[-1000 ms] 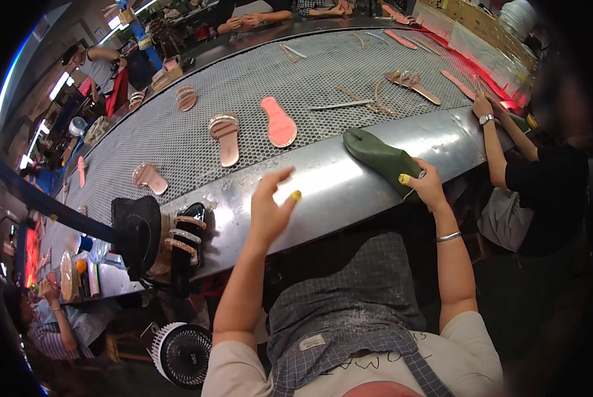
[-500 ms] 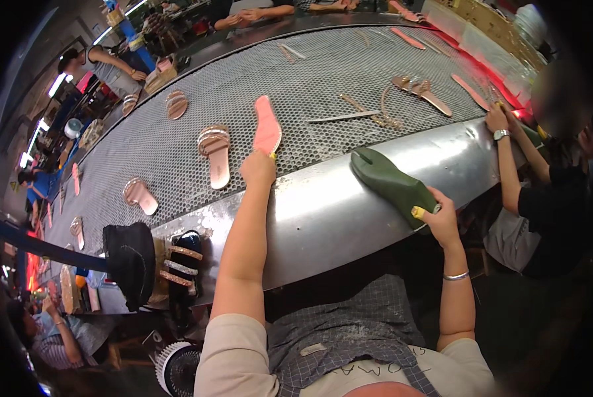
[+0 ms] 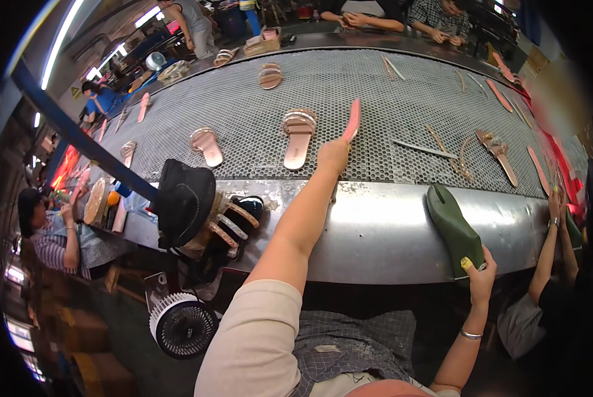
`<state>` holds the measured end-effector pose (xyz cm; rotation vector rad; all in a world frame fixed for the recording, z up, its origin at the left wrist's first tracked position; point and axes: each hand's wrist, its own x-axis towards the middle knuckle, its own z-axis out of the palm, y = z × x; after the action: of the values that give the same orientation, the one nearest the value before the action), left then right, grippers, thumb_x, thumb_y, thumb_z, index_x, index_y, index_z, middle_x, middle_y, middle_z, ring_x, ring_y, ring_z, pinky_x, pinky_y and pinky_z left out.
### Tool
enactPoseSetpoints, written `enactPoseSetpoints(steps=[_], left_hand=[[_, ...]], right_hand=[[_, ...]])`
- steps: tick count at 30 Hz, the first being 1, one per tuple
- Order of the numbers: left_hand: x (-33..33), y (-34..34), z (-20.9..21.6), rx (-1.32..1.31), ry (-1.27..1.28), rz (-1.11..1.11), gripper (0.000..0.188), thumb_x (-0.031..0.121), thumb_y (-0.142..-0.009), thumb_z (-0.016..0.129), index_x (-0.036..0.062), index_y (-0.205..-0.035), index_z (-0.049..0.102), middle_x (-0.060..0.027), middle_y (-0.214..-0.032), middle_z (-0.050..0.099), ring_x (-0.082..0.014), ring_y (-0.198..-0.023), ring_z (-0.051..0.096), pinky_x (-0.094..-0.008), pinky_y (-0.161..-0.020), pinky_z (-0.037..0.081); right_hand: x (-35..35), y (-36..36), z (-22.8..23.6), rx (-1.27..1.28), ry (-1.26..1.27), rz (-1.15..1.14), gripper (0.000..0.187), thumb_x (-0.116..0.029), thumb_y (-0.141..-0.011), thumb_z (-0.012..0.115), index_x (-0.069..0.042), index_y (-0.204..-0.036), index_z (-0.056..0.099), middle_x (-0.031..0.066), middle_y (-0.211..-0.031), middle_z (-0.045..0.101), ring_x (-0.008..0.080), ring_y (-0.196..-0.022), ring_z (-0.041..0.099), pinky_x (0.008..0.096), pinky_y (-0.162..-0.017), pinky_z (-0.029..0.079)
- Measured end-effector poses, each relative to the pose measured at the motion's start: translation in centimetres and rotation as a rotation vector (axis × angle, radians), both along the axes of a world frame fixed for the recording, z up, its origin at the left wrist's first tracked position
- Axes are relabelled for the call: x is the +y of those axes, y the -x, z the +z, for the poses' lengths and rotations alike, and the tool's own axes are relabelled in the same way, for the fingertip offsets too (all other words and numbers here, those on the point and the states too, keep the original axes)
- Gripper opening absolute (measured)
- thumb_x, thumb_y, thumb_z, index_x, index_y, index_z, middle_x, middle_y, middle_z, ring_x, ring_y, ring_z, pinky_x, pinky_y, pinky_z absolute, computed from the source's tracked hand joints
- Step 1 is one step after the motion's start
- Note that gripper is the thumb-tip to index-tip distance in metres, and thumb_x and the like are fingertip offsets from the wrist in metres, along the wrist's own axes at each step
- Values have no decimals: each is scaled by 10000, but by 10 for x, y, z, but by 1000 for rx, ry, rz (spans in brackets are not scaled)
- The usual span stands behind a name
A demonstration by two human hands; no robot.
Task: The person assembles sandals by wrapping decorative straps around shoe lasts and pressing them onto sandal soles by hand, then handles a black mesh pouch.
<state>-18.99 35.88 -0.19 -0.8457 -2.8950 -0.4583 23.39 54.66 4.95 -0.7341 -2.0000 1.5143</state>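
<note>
My left hand (image 3: pixel 334 157) is closed round the heel end of a pink sandal sole (image 3: pixel 354 119), which is tilted so that it shows nearly edge-on above the mesh belt (image 3: pixel 362 73). To its left a finished-looking slide sandal (image 3: pixel 298 142) with shiny straps lies on the belt. My right hand (image 3: pixel 481 272), with yellow wrapping on the thumb, grips the heel end of a dark green shoe last (image 3: pixel 452 223). The last rests over the smooth metal edge (image 3: pixel 376 231), its toe pointing away from me. My right fingers are partly hidden behind the last.
More sandals (image 3: pixel 207 147), loose straps (image 3: pixel 435 139) and pink soles (image 3: pixel 538 169) lie along the belt. Left of my arm are a black padded piece (image 3: pixel 182 204), a rack of strap samples (image 3: pixel 237 221) and a small fan (image 3: pixel 184 324). A co-worker's hands (image 3: pixel 555 205) are at the right.
My view has swung left, so things sit further right in it. The pink sole has turned from nearly flat to edge-on in my left hand. The green last stays in my right.
</note>
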Motion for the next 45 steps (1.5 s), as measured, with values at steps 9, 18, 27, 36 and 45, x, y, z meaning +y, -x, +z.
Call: enactPoseSetpoints(steps=[9,18,27,36,45], left_hand=[[-85,-143,149,-290,-1878,-248,120,106,-836,639,24,-890,572,-15,-782,605,-90,-680,576,-234,-565,467],[-137,-303,68,-2393,-1304,-537,582,345,-858,568,-14,-1282,392,-237,-1220,493,-262,-1094,540,-379,-895,455],[-90,-291,68,-1594,-1591,-260,529,259,-827,649,21,-1242,424,-90,-1119,563,-180,-988,568,-319,-837,472],[-107,-230,103,-1392,-1939,-386,752,536,-765,572,-30,-1224,387,-201,-1111,514,-325,-1033,529,-459,-906,448],[-50,-232,94,-2299,-1982,-205,756,432,-697,676,-21,-1225,380,-215,-1166,461,-374,-1108,453,-564,-961,360]], right_hand=[[-8,-14,22,-101,-7,120,469,-4,-700,609,85,-1150,512,60,-950,602,121,-849,556,242,-787,442],[-76,-79,2,-189,205,113,725,11,-701,602,17,-1355,288,92,-1138,505,160,-986,502,268,-866,410],[-144,-41,32,0,469,293,637,-38,-694,656,30,-1272,396,99,-1119,552,171,-996,550,299,-879,439],[-123,-18,50,196,798,539,355,-187,-767,673,-40,-510,477,38,-466,477,113,-461,497,270,-540,423],[-90,65,19,213,659,690,187,11,-774,608,18,-959,582,95,-947,641,120,-813,609,268,-728,493]])
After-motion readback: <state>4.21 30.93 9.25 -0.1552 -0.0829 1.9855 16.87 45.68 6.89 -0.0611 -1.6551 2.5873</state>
